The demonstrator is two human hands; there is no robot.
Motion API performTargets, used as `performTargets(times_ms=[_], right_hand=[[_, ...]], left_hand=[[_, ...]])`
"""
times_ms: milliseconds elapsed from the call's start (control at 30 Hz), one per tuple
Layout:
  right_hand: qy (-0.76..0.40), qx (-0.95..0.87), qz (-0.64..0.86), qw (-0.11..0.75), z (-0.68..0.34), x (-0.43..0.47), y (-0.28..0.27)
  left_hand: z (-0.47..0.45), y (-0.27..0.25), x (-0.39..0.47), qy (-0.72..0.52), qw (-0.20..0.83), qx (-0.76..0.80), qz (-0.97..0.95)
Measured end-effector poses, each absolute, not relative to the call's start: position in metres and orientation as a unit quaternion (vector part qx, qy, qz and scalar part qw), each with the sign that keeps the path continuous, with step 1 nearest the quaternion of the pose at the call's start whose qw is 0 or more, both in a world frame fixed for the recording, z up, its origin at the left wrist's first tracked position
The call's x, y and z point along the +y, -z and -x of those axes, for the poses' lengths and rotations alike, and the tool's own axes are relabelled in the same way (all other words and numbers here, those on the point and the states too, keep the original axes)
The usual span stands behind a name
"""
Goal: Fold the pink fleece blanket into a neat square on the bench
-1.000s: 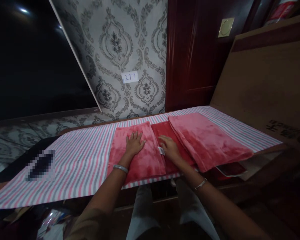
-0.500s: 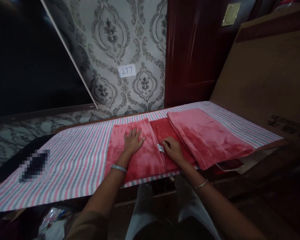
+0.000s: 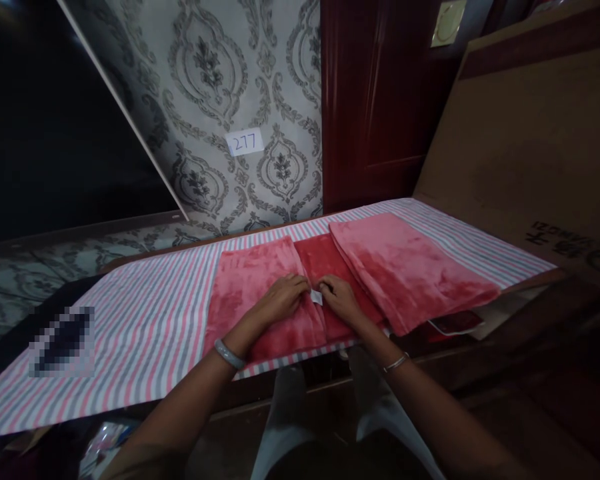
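A plush pink-red cloth (image 3: 260,267) lies with its left and right parts folded inward, leaving a darker red strip between them. A small white label (image 3: 317,297) shows by the edge of the left fold. My left hand (image 3: 286,298) rests on that fold, its fingers bent and pressed together at the edge by the label. What its fingertips grip is hidden. From the other side, my right hand (image 3: 339,298) has its fingers curled in a pinch at the label's upper right corner.
Beneath the cloth is a striped sheet (image 3: 145,313) over a long table. A dark screen (image 3: 65,120) stands at the back left. A large cardboard box (image 3: 530,133) leans at the right. The patterned wall carries a paper marked 277 (image 3: 245,141).
My left hand has moved right from lying spread on the left fold to the label, its fingers now drawn together. My right hand stays by the label. The view has shifted slightly.
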State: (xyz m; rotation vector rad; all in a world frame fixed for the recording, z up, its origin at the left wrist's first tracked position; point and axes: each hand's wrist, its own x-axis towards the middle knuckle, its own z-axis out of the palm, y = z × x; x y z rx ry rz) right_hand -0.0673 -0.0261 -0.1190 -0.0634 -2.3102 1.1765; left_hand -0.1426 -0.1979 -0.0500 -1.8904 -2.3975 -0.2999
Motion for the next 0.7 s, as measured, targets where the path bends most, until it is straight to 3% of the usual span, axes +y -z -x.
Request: performTargets(times_ms=[167, 433, 700], right_hand=[[-0.456, -0.823, -0.043, 0.336, 0.069, -0.024, 0.125], [-0.463, -0.798, -0.074, 0.38, 0.066, -0.028, 0.126], [-0.387, -0.879, -0.018, 0.278, 0.069, -0.028, 0.125]], left_hand=[[0.148, 0.051, -0.205, 0.105, 0.058, -0.771, 0.626], [0.161, 0.047, -0.224, 0.282, -0.01, -0.775, 0.566], [0.161, 0.052, -0.219, 0.326, -0.026, -0.734, 0.595]])
